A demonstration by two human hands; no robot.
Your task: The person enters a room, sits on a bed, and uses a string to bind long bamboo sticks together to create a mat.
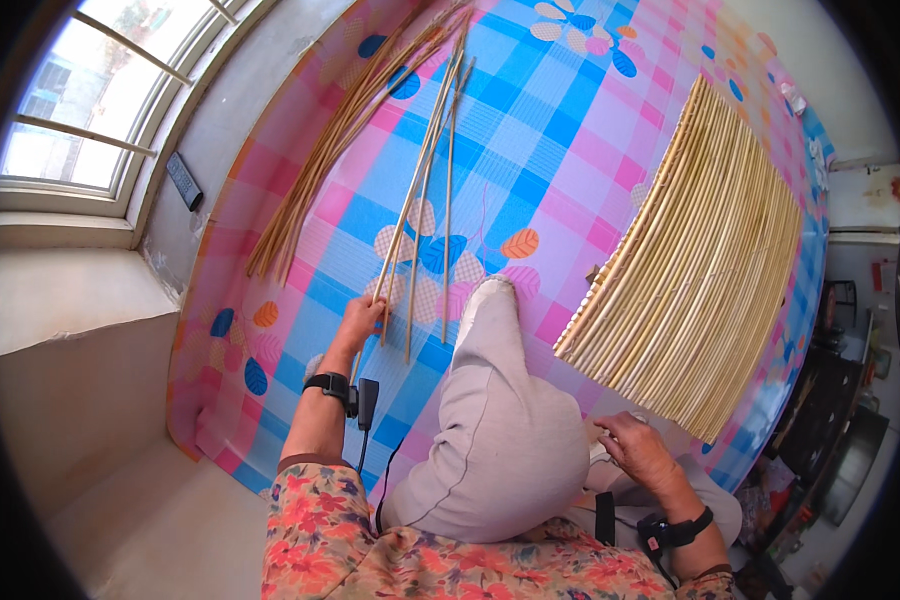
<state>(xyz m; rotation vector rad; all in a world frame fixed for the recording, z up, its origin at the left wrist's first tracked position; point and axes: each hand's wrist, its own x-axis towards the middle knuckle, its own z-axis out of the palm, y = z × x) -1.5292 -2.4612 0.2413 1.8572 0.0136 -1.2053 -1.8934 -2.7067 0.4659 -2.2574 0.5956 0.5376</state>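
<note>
My left hand (362, 318) is closed round the near end of a long, thin, tan reed stalk (402, 222). A few similar loose stalks (448, 200) lie beside it, pointing away from me. Farther left rests a thicker bundle of stalks (320, 180). By my bent leg, my right hand (638, 450) has its fingers curled in. Whether something small is pinched there I cannot make out. To the right lies a mat of reed stalks (695, 270) set side by side, with a bound edge on its left.
A plaid sheet (560, 150) in pink and blue with leaf prints lies under everything. A dark remote control (184, 181) rests on the ledge by the barred window (80, 100). My raised knee (520, 450) stands between my hands. Dark furniture (820, 410) is at the far right.
</note>
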